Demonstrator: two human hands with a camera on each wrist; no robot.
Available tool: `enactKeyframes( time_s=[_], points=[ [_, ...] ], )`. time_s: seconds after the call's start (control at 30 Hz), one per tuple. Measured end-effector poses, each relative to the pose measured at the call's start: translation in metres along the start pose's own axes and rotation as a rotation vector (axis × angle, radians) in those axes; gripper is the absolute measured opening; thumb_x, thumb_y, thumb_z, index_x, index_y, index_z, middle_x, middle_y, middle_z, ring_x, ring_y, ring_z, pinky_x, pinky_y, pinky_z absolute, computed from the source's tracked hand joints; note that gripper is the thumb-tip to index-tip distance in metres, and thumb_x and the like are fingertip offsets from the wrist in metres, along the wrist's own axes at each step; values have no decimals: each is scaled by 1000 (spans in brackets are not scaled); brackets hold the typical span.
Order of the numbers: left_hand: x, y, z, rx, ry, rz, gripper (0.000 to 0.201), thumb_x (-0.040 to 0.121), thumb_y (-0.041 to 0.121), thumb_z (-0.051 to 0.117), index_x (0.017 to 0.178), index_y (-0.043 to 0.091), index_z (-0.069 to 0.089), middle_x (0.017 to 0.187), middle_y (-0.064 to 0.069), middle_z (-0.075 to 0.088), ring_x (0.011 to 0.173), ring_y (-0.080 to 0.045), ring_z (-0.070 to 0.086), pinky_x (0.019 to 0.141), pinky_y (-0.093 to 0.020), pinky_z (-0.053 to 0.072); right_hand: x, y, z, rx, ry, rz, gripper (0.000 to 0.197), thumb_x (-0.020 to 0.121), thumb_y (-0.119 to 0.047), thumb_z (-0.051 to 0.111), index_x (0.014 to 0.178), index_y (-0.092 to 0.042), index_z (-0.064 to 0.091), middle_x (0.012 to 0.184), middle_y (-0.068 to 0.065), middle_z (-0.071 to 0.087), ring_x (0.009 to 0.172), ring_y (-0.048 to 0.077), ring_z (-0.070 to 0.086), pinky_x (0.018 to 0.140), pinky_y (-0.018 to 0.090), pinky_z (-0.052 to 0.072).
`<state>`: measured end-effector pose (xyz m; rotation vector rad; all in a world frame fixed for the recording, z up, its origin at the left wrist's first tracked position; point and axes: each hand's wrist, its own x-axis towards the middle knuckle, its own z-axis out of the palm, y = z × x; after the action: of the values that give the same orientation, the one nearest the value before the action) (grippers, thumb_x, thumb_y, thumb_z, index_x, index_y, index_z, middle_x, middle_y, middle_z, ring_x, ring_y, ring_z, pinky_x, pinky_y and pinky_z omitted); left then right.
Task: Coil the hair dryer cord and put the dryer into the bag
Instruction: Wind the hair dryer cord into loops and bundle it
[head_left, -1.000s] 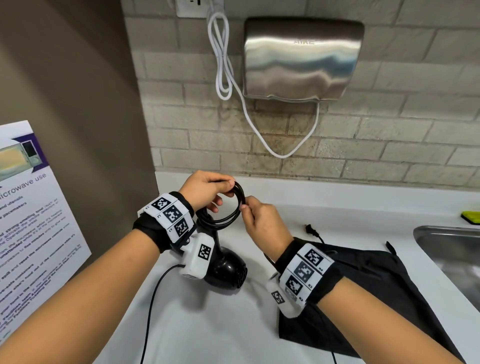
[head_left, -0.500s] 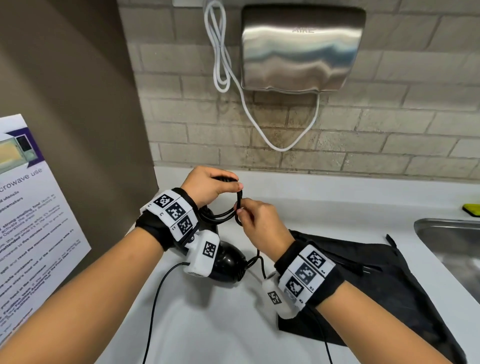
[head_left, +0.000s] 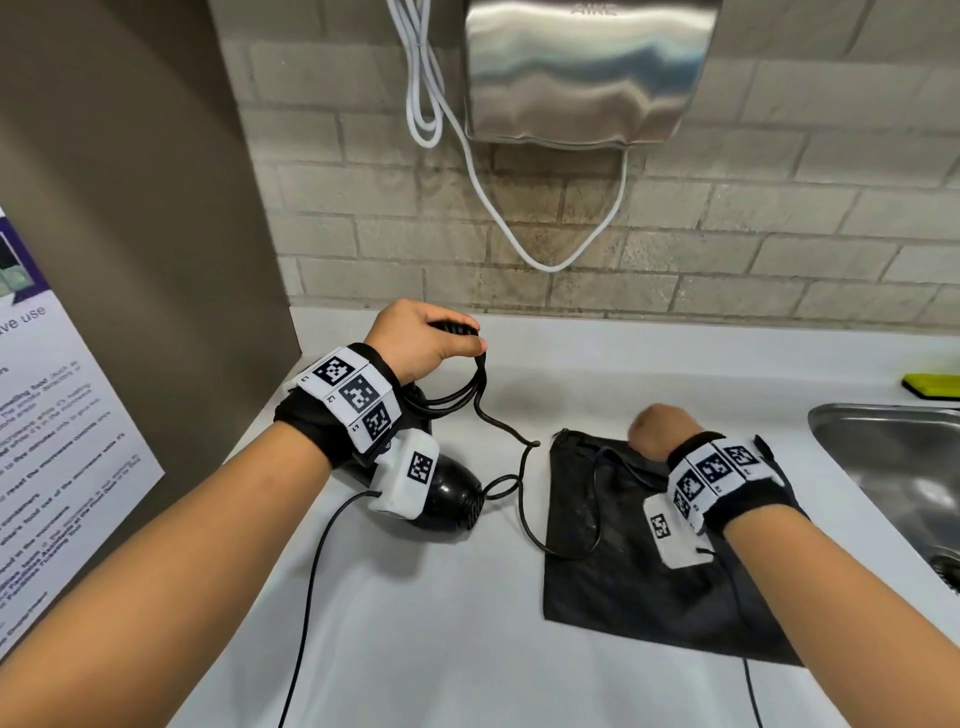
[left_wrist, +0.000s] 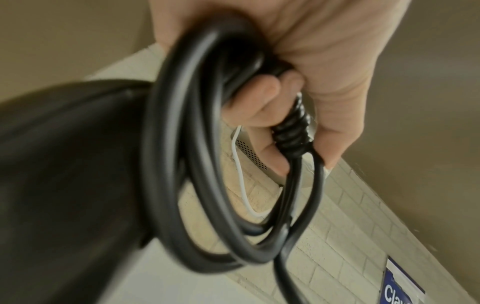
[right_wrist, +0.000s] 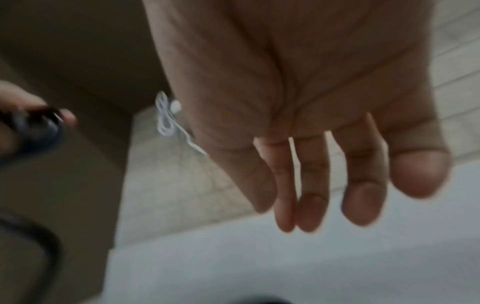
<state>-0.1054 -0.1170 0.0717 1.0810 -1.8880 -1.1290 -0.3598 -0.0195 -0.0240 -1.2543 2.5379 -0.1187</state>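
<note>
Black cord trails from left hand across bag edge.

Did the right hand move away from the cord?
Yes. The right hand let go of the cord and moved right, toward the sink, over the bag.
</note>
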Motion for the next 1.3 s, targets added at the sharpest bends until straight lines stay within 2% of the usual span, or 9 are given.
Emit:
enactKeyframes(
  time_s=[0.17, 0.3, 0.57, 0.7, 0.83, 0.93, 1.07, 1.2, 1.3],
  points=[
    [-3, 4, 5, 34, -15, 11, 18, 72, 15, 78, 89, 14, 73, 59, 12, 58, 37, 7, 45, 43, -2, 30, 23, 49, 39, -438, -219, 183, 32, 87, -19, 56, 116, -8, 56, 123, 9, 57, 115, 27, 55, 97, 37, 46],
    [-6, 8, 5, 64, -16, 0, 20, 75, 15, 75, 94, 12, 72, 33, 19, 47, 31, 4, 41, 37, -2, 26, 18, 48, 38, -443, -263, 246, 34, 91, -14, 53, 123, -6, 51, 132, 11, 50, 125, 28, 47, 103, 36, 38],
    [-11, 14, 6, 50, -32, -1, 21, 77, 10, 73, 98, 7, 71, 32, 17, 49, 29, 4, 41, 37, -1, 26, 36, 60, 47, -424, -215, 153, 33, 85, -13, 57, 117, -5, 56, 125, 12, 56, 115, 31, 55, 97, 41, 46],
    [-14, 16, 2, 11, -44, -8, 13, 80, 4, 67, 92, 5, 70, 40, 16, 58, 32, 4, 45, 37, -2, 28, 22, 40, 26, -293, -51, -22, 33, 90, 0, 41, 121, -4, 52, 126, 16, 53, 114, 31, 55, 96, 36, 43],
    [-10, 12, -2, -5, -51, -37, 9, 79, 12, 67, 74, 20, 69, 52, 10, 63, 32, 0, 38, 42, -18, 24, 5, 12, 6, 76, 321, -486, 37, 81, 13, 42, 109, -4, 61, 117, 18, 45, 101, 34, 56, 93, 37, 44],
    [-7, 10, -4, -47, -40, -55, 13, 79, 11, 66, 71, 21, 68, 58, 8, 64, 31, 0, 36, 45, -21, 21, -22, -27, -8, 252, 497, -846, 24, 82, 12, 48, 96, -1, 63, 109, 19, 48, 86, 19, 54, 85, 15, 38],
    [-5, 5, -8, -110, -25, -66, 13, 79, 13, 67, 70, 23, 69, 54, 10, 65, 34, -3, 29, 40, -17, 20, -51, -71, -12, 540, 465, -1099, 14, 85, 4, 51, 89, -6, 60, 101, 5, 46, 83, -6, 49, 81, 6, 37],
    [-4, 1, -11, -174, -9, -78, 14, 79, 12, 66, 71, 23, 69, 56, 8, 65, 33, -3, 26, 37, -13, 17, -62, -97, -3, 858, 282, -1134, 21, 86, -2, 50, 87, -22, 55, 97, -4, 43, 69, 11, 56, 75, 27, 50],
    [-6, -1, -13, -208, 2, -77, 13, 80, 13, 65, 73, 23, 69, 66, 3, 64, 34, -3, 26, 37, -13, 18, -63, -106, 1, 990, 282, -1137, 19, 87, -4, 51, 85, -22, 56, 97, -3, 43, 66, 13, 56, 73, 21, 48]
  ],
)
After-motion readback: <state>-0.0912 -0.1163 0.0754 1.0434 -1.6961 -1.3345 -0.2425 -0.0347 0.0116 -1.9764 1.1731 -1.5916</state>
